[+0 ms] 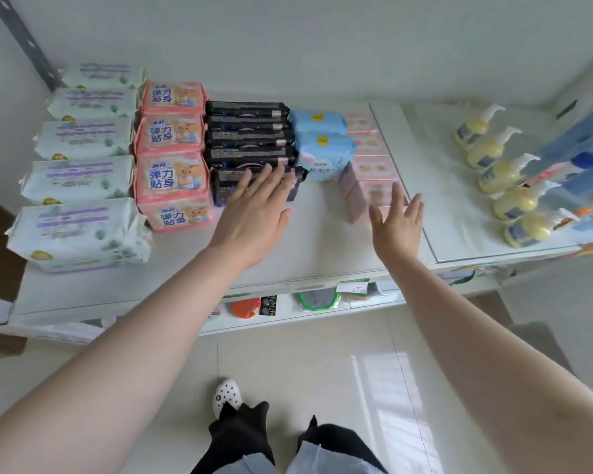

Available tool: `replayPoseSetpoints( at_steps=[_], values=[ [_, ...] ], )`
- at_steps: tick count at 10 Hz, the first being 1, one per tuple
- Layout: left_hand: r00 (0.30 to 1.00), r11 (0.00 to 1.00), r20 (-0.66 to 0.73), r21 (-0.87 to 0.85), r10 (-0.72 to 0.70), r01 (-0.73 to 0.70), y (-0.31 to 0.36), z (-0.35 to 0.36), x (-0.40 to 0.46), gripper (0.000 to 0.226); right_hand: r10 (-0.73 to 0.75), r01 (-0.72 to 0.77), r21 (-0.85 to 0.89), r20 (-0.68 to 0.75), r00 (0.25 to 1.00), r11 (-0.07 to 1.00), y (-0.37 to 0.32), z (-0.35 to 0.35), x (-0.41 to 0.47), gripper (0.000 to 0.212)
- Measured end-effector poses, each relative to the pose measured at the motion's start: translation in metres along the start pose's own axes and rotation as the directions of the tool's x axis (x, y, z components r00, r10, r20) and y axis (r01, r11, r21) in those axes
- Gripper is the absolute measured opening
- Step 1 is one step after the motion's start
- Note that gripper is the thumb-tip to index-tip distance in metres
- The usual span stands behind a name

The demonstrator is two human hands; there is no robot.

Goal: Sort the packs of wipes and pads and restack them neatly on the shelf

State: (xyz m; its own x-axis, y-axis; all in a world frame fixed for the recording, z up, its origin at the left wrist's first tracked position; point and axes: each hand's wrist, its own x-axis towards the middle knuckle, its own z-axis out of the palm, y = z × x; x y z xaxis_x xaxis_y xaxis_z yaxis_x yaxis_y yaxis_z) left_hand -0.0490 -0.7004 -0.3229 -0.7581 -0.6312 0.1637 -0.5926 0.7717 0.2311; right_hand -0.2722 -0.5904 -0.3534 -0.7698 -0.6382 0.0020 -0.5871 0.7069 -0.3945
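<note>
Rows of packs run front to back on the white shelf (308, 241). At the left lie several white wipe packs with purple print (79, 230). Beside them stand pink packs with a bear picture (172, 179), then black packs (250, 155), blue packs (322, 152) and pale pink packs (370, 186). My left hand (257, 213) is open, its straight fingers reaching onto the front black pack (226, 184). My right hand (397, 224) is open with fingers spread, just in front of the front pale pink pack; whether it touches the pack I cannot tell.
A clear divider (401, 186) splits the shelf; right of it stands a row of yellow pump bottles (504, 179) and blue packages (582, 155). A lower shelf (288, 313) holds small items, an orange lid (245, 307) among them. A grey upright post (24, 39) rises at the far left.
</note>
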Motion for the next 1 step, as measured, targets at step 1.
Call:
replayPoseSetpoints(
  at_steps=[1],
  values=[
    [1.0, 1.0, 0.008, 0.011, -0.004, 0.004, 0.0191, 0.0091, -0.0043, 0.055, -0.077, 0.075, 0.034, 0.043, 0.996, 0.997, 0.0098, 0.006, 0.0026, 0.064]
  ],
)
